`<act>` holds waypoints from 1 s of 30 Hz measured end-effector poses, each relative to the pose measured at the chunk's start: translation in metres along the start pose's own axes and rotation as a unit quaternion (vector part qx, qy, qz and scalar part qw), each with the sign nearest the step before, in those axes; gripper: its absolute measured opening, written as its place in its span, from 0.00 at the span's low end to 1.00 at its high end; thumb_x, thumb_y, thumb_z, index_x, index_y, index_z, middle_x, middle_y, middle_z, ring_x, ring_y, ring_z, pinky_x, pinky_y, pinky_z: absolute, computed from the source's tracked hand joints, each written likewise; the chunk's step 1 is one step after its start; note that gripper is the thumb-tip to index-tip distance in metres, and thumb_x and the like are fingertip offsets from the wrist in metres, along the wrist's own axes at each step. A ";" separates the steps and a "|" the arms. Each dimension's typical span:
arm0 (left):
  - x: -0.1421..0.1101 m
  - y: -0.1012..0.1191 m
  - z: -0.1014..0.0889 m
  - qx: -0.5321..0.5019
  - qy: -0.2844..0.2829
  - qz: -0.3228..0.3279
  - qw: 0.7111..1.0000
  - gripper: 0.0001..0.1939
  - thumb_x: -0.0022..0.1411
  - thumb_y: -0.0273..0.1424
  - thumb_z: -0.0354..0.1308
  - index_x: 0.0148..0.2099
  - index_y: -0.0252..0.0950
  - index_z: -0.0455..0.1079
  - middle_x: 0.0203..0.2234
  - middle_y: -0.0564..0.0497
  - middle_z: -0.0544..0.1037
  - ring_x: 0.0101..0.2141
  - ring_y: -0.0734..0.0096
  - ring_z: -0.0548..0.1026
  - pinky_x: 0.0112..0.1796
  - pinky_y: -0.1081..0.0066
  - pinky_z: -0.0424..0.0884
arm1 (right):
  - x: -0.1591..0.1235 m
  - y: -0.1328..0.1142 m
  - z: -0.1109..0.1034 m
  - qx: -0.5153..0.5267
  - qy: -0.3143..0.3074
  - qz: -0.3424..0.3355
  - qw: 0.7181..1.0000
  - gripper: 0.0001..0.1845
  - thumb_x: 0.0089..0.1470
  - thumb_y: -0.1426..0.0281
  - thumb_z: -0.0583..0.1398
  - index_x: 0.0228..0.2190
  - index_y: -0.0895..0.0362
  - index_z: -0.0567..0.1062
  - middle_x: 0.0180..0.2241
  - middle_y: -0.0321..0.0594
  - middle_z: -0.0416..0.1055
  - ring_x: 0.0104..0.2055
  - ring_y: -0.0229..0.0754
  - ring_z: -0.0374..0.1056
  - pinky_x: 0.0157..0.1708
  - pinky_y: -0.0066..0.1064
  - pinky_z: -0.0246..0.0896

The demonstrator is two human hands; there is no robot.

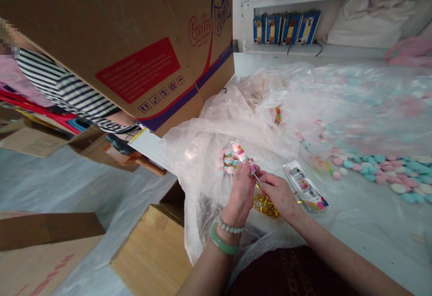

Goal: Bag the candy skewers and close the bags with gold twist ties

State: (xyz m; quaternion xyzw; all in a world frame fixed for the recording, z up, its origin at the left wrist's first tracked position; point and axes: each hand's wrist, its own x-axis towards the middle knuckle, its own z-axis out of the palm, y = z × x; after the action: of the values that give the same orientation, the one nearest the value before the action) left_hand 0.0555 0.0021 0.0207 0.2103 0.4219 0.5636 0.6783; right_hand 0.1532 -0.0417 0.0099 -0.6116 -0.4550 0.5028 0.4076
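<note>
Head view: left hand (240,192) has its fingers closed on a pastel marshmallow skewer (240,154), long axis running up-left from them; right hand (278,195) pinches a thin white stick (257,177) just beside the skewer's lower end.

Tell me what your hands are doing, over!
Left hand holding pastel candy stick. Right hand at its thin end. Gold ribbon below, bunched plastic sheet behind.

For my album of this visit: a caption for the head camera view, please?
Left hand holds a pastel marshmallow skewer as the right hand pinches its stick, over clear plastic sheeting.
</note>
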 end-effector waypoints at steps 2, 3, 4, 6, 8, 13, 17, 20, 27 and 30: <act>-0.003 -0.001 0.004 0.009 -0.002 0.005 1.000 0.07 0.59 0.35 0.57 0.34 0.36 0.66 0.27 0.54 0.72 0.28 0.77 0.71 0.33 0.76 0.69 | 0.004 -0.007 0.001 -0.016 0.020 -0.024 0.999 0.10 0.48 0.65 0.56 0.19 0.55 0.69 0.19 0.31 0.62 0.25 0.38 0.58 0.27 0.29 0.50; -0.004 0.001 0.005 0.020 -0.007 -0.003 1.000 0.08 0.59 0.36 0.57 0.34 0.37 0.66 0.28 0.53 0.73 0.28 0.77 0.71 0.32 0.76 0.69 | 0.005 -0.011 0.001 -0.022 0.031 -0.031 0.999 0.10 0.48 0.64 0.56 0.20 0.54 0.69 0.19 0.32 0.62 0.25 0.38 0.58 0.27 0.29 0.50; -0.006 0.003 0.004 0.036 -0.017 -0.017 0.999 0.09 0.59 0.37 0.58 0.35 0.37 0.65 0.29 0.53 0.73 0.28 0.76 0.72 0.31 0.76 0.69 | 0.006 -0.014 0.000 -0.025 0.042 -0.035 0.998 0.10 0.48 0.64 0.56 0.20 0.54 0.69 0.19 0.32 0.62 0.25 0.38 0.58 0.27 0.29 0.50; -0.010 0.010 0.000 0.084 -0.041 -0.043 0.995 0.12 0.57 0.39 0.60 0.37 0.37 0.65 0.30 0.52 0.74 0.27 0.75 0.73 0.30 0.74 0.70 | 0.005 -0.018 -0.002 -0.025 0.055 -0.040 0.997 0.11 0.48 0.62 0.56 0.19 0.54 0.69 0.19 0.32 0.61 0.25 0.39 0.57 0.27 0.29 0.50; -0.015 0.015 -0.007 0.132 -0.040 -0.042 0.990 0.16 0.53 0.39 0.64 0.39 0.37 0.66 0.30 0.51 0.74 0.26 0.73 0.74 0.29 0.73 0.70 | 0.003 -0.017 -0.004 -0.022 0.059 -0.038 0.997 0.12 0.47 0.61 0.56 0.18 0.54 0.67 0.18 0.31 0.59 0.24 0.38 0.56 0.25 0.30 0.49; -0.020 0.019 -0.017 0.163 0.005 0.001 0.987 0.20 0.53 0.44 0.64 0.41 0.35 0.68 0.31 0.49 0.74 0.25 0.72 0.75 0.25 0.74 0.70 | -0.003 -0.008 -0.003 0.009 0.031 -0.004 0.999 0.12 0.47 0.61 0.57 0.20 0.54 0.67 0.17 0.30 0.57 0.20 0.36 0.52 0.21 0.29 0.45; -0.005 0.033 -0.019 0.047 0.013 -0.070 0.996 0.21 0.60 0.48 0.56 0.40 0.34 0.68 0.32 0.46 0.75 0.27 0.69 0.76 0.30 0.69 0.73 | -0.007 -0.012 -0.001 0.050 0.010 0.017 0.999 0.13 0.46 0.60 0.58 0.19 0.55 0.67 0.16 0.29 0.55 0.19 0.34 0.50 0.20 0.28 0.43; 0.013 0.048 -0.021 -0.068 -0.046 -0.109 0.991 0.21 0.60 0.50 0.56 0.37 0.35 0.68 0.32 0.45 0.76 0.29 0.66 0.76 0.34 0.64 0.74 | -0.011 -0.017 0.000 0.092 -0.038 0.032 0.994 0.13 0.46 0.60 0.59 0.19 0.56 0.68 0.15 0.28 0.55 0.18 0.32 0.48 0.19 0.28 0.40; 0.024 0.046 -0.017 -0.124 -0.063 -0.083 0.987 0.14 0.61 0.42 0.58 0.36 0.35 0.68 0.22 0.55 0.69 0.22 0.74 0.70 0.31 0.69 0.70 | -0.011 -0.016 0.004 0.193 -0.107 0.084 0.972 0.12 0.41 0.62 0.64 0.21 0.57 0.70 0.15 0.29 0.57 0.16 0.29 0.45 0.17 0.26 0.35; 0.016 0.037 -0.012 -0.125 -0.058 -0.104 0.985 0.14 0.63 0.42 0.56 0.35 0.35 0.67 0.21 0.55 0.68 0.20 0.75 0.68 0.30 0.68 0.70 | -0.007 -0.015 0.006 0.239 -0.104 0.102 0.960 0.12 0.39 0.63 0.64 0.20 0.57 0.69 0.15 0.28 0.56 0.16 0.28 0.43 0.16 0.25 0.33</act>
State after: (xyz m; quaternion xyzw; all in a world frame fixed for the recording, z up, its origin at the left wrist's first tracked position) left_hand 0.0239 0.0255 0.0369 0.1116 0.3278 0.5251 0.7774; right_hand 0.1447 -0.0446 0.0245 -0.4843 -0.2961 0.6965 0.4389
